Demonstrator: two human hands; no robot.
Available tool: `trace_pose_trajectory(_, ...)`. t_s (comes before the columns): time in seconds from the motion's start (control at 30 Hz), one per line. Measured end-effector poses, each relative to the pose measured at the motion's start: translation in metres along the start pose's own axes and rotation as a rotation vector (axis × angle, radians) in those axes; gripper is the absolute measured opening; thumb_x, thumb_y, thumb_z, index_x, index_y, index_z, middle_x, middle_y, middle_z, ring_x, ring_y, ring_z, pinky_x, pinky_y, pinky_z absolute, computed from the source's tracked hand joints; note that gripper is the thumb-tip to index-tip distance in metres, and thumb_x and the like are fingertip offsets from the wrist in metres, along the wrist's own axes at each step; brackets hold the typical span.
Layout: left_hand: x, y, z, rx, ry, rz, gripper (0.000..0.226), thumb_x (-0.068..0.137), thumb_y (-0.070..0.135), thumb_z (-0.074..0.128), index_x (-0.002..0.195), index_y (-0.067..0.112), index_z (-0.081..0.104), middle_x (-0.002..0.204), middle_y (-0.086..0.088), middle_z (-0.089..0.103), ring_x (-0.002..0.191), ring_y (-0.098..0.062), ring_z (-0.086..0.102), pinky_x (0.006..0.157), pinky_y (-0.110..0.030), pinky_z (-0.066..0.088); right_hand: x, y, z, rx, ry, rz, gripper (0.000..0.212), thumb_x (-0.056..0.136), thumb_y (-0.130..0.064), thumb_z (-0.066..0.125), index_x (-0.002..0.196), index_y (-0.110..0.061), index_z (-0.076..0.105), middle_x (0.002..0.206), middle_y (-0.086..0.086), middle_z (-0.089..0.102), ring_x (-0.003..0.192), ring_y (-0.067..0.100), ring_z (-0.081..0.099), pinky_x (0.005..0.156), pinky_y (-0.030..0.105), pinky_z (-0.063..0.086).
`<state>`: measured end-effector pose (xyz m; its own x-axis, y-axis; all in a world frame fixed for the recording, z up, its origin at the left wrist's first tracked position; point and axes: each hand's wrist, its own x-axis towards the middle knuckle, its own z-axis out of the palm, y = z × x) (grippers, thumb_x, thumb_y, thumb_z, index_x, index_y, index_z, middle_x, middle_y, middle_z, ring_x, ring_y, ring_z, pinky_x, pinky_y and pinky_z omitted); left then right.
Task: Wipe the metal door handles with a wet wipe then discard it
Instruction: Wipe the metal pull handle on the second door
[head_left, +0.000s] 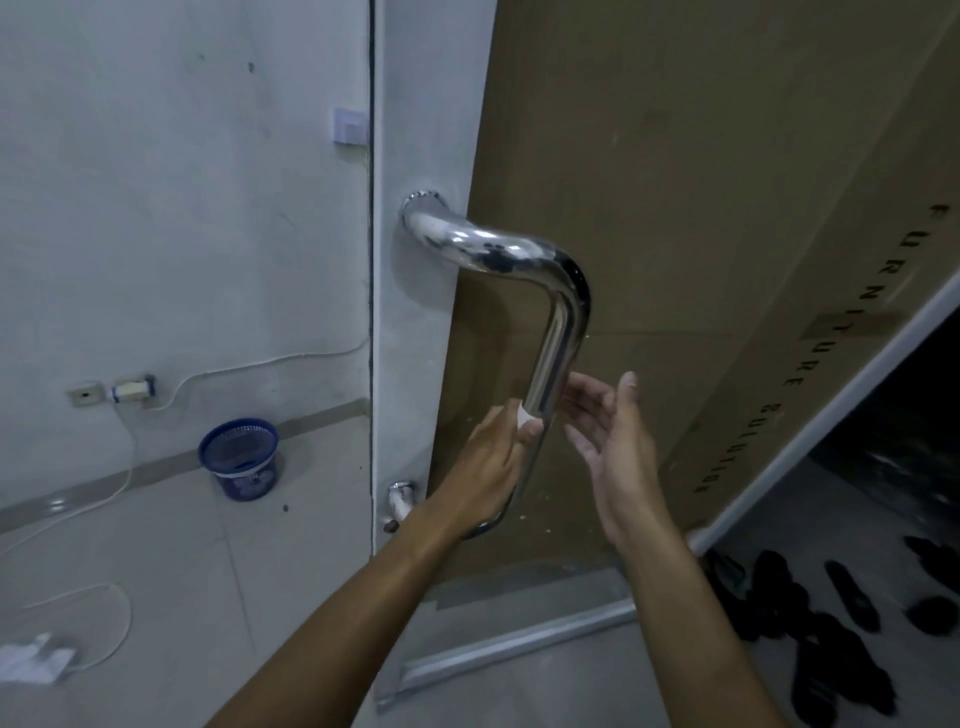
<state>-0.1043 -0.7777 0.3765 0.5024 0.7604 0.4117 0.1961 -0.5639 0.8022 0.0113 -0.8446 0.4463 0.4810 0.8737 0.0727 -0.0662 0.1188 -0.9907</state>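
A shiny metal door handle (561, 312), bent in a U shape, sticks out from the pale door edge. My left hand (488, 462) is at the lower part of its vertical bar, and a small white piece of wet wipe (525, 413) shows between its fingers against the bar. Just right of the bar, my right hand (613, 441) hovers with straight, spread fingers and holds nothing. The lower mount of the handle (401, 500) shows beside my left wrist.
A blue plastic waste basket (240, 458) stands on the floor by the wall at left. A white cable runs along the wall and floor. A brown cardboard sheet (727, 208) covers the door. Dark shoes (831, 623) lie at lower right.
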Motion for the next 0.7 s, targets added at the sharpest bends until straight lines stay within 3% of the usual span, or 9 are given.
trace_pose_trajectory(0.07, -0.005, -0.008, 0.009, 0.127, 0.132, 0.027, 0.045, 0.096, 0.066, 0.016, 0.081, 0.029, 0.039, 0.080, 0.011, 0.045, 0.074, -0.008, 0.043, 0.066, -0.031, 0.034, -0.003, 0.009, 0.002, -0.006, -0.004, 0.023, 0.058, 0.099, -0.058, 0.023, 0.104, -0.026, 0.070, 0.114, -0.006, 0.071, 0.112, 0.006, 0.063, 0.102, 0.030, 0.042)
trace_pose_trajectory(0.13, -0.010, -0.014, 0.017, 0.218, 0.237, 0.050, 0.045, 0.096, 0.065, 0.016, 0.079, 0.029, 0.037, 0.077, 0.010, 0.043, 0.071, -0.010, 0.040, 0.063, -0.030, 0.030, -0.007, 0.019, 0.003, -0.023, -0.020, 0.033, 0.059, 0.091, -0.066, 0.023, 0.103, -0.032, 0.070, 0.114, -0.014, 0.070, 0.113, 0.000, 0.060, 0.104, 0.030, 0.039)
trace_pose_trajectory(0.27, -0.026, -0.028, 0.031, 0.306, 0.289, 0.037, 0.057, 0.097, 0.059, 0.021, 0.084, 0.012, 0.051, 0.082, -0.006, 0.053, 0.076, -0.024, 0.051, 0.075, -0.036, 0.040, -0.016, 0.045, -0.001, -0.081, -0.041, 0.080, 0.061, 0.084, -0.071, 0.019, 0.105, -0.040, 0.067, 0.119, -0.023, 0.062, 0.123, 0.000, 0.050, 0.109, 0.030, 0.033)
trace_pose_trajectory(0.4, -0.036, -0.033, 0.040, 0.452, 0.242, -0.049, 0.067, 0.099, 0.053, 0.024, 0.107, -0.005, 0.058, 0.100, -0.018, 0.062, 0.095, -0.034, 0.061, 0.105, -0.048, 0.039, -0.023, 0.069, -0.009, -0.103, -0.045, 0.149, 0.063, 0.085, -0.070, 0.016, 0.111, -0.039, 0.065, 0.129, -0.015, 0.060, 0.129, 0.004, 0.047, 0.112, 0.032, 0.031)
trace_pose_trajectory(0.5, -0.047, -0.037, 0.045, 0.641, 0.200, -0.055, 0.055, 0.098, 0.042, 0.038, 0.102, -0.008, 0.061, 0.102, -0.022, 0.066, 0.102, -0.035, 0.065, 0.103, -0.057, 0.040, -0.029, 0.085, -0.015, -0.115, -0.040, 0.198, 0.068, 0.084, -0.070, 0.016, 0.121, -0.035, 0.061, 0.136, -0.008, 0.057, 0.131, 0.009, 0.046, 0.112, 0.033, 0.031)
trace_pose_trajectory(0.7, -0.066, -0.055, 0.050, 0.861, 0.056, -0.090, 0.055, 0.099, 0.042, 0.034, 0.091, -0.001, 0.067, 0.096, -0.020, 0.069, 0.113, -0.032, 0.062, 0.103, -0.060, 0.039, -0.031, 0.108, -0.019, -0.081, -0.017, 0.250, 0.078, 0.083, -0.067, 0.018, 0.130, -0.020, 0.058, 0.134, 0.003, 0.059, 0.120, 0.013, 0.055, 0.099, 0.028, 0.042)
